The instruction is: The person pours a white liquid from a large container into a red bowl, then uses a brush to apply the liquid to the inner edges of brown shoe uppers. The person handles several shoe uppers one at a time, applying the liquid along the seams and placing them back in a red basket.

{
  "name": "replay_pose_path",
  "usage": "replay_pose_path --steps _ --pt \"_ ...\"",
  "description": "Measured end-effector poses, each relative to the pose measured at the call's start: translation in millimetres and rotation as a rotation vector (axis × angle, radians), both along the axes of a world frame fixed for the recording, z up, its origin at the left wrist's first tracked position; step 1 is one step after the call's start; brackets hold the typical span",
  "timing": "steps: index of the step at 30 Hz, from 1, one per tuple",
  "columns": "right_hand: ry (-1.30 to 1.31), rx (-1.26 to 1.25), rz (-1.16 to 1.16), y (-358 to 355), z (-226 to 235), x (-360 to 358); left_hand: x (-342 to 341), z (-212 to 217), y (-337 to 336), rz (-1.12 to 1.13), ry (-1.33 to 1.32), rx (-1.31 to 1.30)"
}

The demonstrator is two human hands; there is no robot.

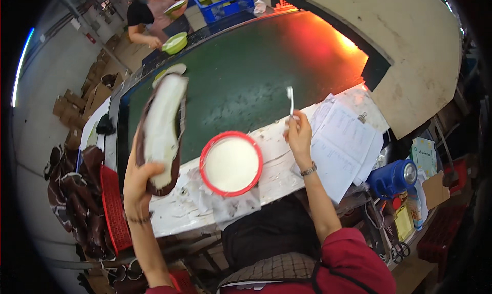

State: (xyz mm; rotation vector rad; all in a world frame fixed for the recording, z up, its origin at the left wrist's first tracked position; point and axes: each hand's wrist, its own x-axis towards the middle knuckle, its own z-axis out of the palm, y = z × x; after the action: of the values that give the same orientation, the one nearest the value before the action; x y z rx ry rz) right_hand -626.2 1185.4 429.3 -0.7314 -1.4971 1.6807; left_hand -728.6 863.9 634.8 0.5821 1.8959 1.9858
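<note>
My left hand [137, 180] is wrapped round a dark brown shoe upper [165, 120], thumb pressed on its near end. Its long pale underside faces up, with brown leather round the edges. Between the fingers of my right hand [299, 132] is a small white toothbrush [290, 98], its bristle end pointing away from me over the green belt. A red-rimmed tub [260, 167] filled with white liquid [231, 164] stands between my hands on a stained white board [274, 182]. Neither hand touches the tub.
Beyond the board runs a dark green conveyor belt [225, 94], with a glowing orange heater at its far right. Papers [343, 140] and a blue jug [393, 178] are at right. Brown uppers [84, 201] hang over a red basket [114, 207] at left. A co-worker [159, 17] stands across.
</note>
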Motion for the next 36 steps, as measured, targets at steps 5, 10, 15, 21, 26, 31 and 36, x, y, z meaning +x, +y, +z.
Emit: replay_pose_path --steps 5,10,15,21,26,31,36 --pt "-0.104 0.258 -0.183 10 -60 14 -63 -4 171 -0.382 -0.139 -0.215" --pt "-0.138 0.210 -0.124 15 -48 19 -86 -73 369 -0.706 0.090 -0.367" --pt "-0.148 0.257 -0.082 16 -45 11 -95 -176 529 -0.560 0.649 -0.277" --pt "-0.202 0.302 0.006 -3 -58 12 -107 -181 563 -0.500 0.997 -0.338" --pt "-0.236 0.253 -0.033 10 -60 12 -42 -58 409 -0.366 0.746 0.193" --pt "-0.173 0.446 -0.044 11 -73 7 28 -23 187 -0.090 0.404 0.237" --pt "-0.176 0.514 -0.063 20 -87 -2 97 -30 35 0.054 0.377 0.342"
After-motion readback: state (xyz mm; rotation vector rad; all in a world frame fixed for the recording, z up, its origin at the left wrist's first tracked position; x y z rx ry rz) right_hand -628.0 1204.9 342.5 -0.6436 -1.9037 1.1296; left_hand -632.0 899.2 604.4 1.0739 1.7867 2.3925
